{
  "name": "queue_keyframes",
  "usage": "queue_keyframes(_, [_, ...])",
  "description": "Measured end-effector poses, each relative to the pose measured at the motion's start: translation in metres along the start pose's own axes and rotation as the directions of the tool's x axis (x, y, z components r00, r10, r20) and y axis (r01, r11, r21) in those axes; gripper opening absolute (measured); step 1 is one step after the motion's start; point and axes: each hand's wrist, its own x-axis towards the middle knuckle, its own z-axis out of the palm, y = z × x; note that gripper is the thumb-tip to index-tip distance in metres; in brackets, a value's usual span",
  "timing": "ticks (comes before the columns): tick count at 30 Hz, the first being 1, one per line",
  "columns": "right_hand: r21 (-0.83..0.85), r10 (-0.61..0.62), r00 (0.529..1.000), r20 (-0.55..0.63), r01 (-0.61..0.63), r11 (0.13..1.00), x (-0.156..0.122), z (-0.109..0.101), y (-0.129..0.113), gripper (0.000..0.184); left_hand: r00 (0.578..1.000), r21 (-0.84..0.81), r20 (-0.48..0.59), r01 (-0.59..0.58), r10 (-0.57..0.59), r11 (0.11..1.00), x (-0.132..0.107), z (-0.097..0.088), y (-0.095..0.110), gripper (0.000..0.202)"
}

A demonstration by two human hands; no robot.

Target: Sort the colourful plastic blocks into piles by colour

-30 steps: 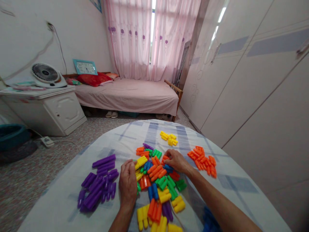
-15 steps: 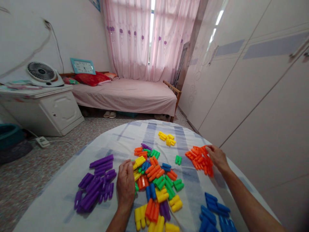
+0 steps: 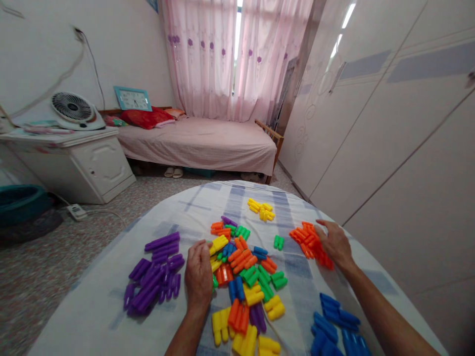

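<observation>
A mixed heap of coloured plastic blocks (image 3: 245, 277) lies in the middle of a round table covered by a checked cloth (image 3: 111, 316). My left hand (image 3: 198, 277) rests palm down at the heap's left edge, fingers curled against a yellow block (image 3: 218, 243). My right hand (image 3: 336, 243) lies on the right side of a pile of orange blocks (image 3: 308, 240), fingers stretched over them. A purple pile (image 3: 154, 274) sits to the left, a small yellow pile (image 3: 261, 210) at the far side, a blue pile (image 3: 332, 329) at the near right. A lone green block (image 3: 278, 242) lies between heap and orange pile.
A bed (image 3: 200, 141) stands under a curtained window at the back. A white cabinet (image 3: 74, 160) with a fan (image 3: 74, 109) is on the left. Wardrobe doors (image 3: 389, 123) line the right wall. A power strip (image 3: 76, 211) lies on the floor.
My right hand left the middle heap and moved right to the orange pile. A green block now lies alone between heap and orange pile. My left hand has stayed at the heap's left edge.
</observation>
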Motion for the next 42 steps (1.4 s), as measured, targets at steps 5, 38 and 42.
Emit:
queue_keyframes(5, [0.151, -0.378, 0.895, 0.237, 0.351, 0.924, -0.029, 0.015, -0.050, 0.035, 1.000, 0.012, 0.002, -0.007, 0.007, 1.000, 0.000, 0.000, 0.000, 0.037])
queue_keyframes(38, [0.281, -0.713, 0.598, 0.365, 0.660, 0.697, -0.066, 0.077, -0.220, 0.031, 0.984, -0.161, 0.030, 0.176, -0.173, 0.971, -0.001, -0.002, 0.015, 0.041])
queue_keyframes(42, [0.340, -0.726, 0.629, 0.279, 0.642, 0.687, -0.063, 0.076, -0.209, 0.029, 0.983, -0.189, 0.047, 0.181, -0.175, 0.965, -0.002, -0.002, 0.016, 0.041])
